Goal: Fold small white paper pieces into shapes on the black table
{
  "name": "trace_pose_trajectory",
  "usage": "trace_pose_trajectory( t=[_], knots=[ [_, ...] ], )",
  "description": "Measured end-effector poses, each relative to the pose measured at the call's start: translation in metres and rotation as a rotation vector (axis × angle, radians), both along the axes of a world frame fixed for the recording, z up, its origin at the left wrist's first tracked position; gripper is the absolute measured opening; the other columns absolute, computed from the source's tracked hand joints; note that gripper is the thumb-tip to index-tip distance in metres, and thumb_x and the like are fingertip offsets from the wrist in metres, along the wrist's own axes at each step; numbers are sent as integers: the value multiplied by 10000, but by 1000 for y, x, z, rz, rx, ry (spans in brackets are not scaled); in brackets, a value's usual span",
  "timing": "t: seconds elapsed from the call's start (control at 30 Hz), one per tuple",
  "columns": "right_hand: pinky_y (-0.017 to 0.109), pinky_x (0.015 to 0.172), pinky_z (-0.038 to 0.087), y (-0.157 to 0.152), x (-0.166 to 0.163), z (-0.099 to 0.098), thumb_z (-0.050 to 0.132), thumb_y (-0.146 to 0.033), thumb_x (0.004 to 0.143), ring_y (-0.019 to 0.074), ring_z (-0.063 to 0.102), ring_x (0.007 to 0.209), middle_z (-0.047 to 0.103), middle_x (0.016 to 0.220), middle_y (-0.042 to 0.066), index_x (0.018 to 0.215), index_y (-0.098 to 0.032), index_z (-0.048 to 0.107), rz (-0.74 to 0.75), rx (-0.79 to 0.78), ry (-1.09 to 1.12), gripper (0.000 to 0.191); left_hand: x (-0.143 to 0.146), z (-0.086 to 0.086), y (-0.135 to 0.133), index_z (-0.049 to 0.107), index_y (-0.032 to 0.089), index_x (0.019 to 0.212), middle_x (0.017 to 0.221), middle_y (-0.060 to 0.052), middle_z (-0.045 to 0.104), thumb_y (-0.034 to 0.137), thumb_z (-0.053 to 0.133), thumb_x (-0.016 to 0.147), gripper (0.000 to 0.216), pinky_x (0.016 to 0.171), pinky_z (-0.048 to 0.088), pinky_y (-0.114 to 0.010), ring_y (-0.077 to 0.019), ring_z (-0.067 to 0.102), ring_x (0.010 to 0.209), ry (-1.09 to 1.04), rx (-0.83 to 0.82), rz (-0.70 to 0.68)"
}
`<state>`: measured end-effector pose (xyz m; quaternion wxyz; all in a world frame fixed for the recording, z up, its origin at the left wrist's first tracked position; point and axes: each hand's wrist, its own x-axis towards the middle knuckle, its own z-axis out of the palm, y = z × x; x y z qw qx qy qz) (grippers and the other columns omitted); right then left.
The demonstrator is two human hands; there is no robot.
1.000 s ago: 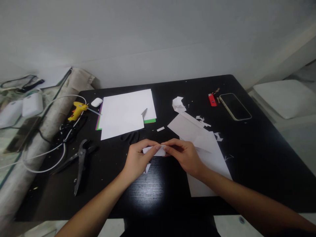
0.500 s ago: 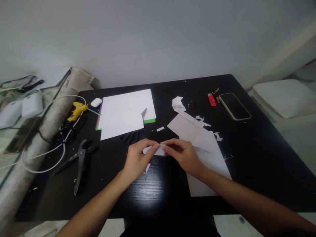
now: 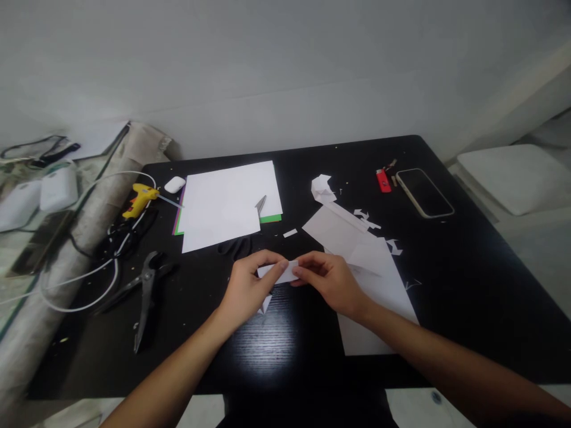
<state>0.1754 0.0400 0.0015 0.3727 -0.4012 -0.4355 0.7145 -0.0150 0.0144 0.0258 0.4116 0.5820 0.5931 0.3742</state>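
Both my hands meet over the middle of the black table (image 3: 468, 279). My left hand (image 3: 247, 288) and my right hand (image 3: 332, 279) pinch a small folded piece of white paper (image 3: 282, 271) between thumbs and fingertips, just above the tabletop. A pointed corner of the same paper shows under my left palm. Large white cut sheets (image 3: 370, 267) lie under and beside my right wrist.
A stack of white sheets over coloured paper (image 3: 227, 202) lies at the back with a small folded scrap on it. Pliers (image 3: 145, 291), a yellow glue gun (image 3: 139, 199), white cable, an earbud case (image 3: 175, 184), black scissors (image 3: 234, 245), a crumpled paper (image 3: 322, 187), a red lighter (image 3: 382, 179) and a phone (image 3: 423, 192) lie around.
My fingers have shifted slightly on the folded paper; the hands stay in the same spot.
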Motion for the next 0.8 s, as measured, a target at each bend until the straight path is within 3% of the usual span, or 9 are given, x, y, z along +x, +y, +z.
trace_pose_trajectory(
  t=[0.27, 0.47, 0.8],
  knots=[
    [346, 770, 662, 1, 1, -2, 834, -346, 800, 168, 747, 740, 773, 905, 31, 979, -202, 777, -19, 65, -63, 237, -1, -6, 1, 749, 182, 888, 811, -22, 728, 343, 661, 948, 193, 621, 486, -222, -146, 652, 723, 9, 0, -32],
    [345, 834, 628, 3, 2, -4, 830, -321, 801, 207, 745, 922, 768, 938, 49, 987, -209, 733, -147, 151, -149, 238, 0, -6, 0, 712, 175, 879, 720, 2, 661, 363, 654, 950, 209, 545, 430, -211, -118, 587, 613, -29, -51, -42],
    [349, 830, 604, -3, 3, -2, 782, -313, 862, 202, 756, 888, 782, 924, 35, 969, -231, 729, -90, 281, -204, 144, 2, -7, 1, 689, 180, 924, 794, -6, 682, 387, 654, 968, 215, 627, 472, -228, -130, 624, 697, 33, 20, -87]
  ],
)
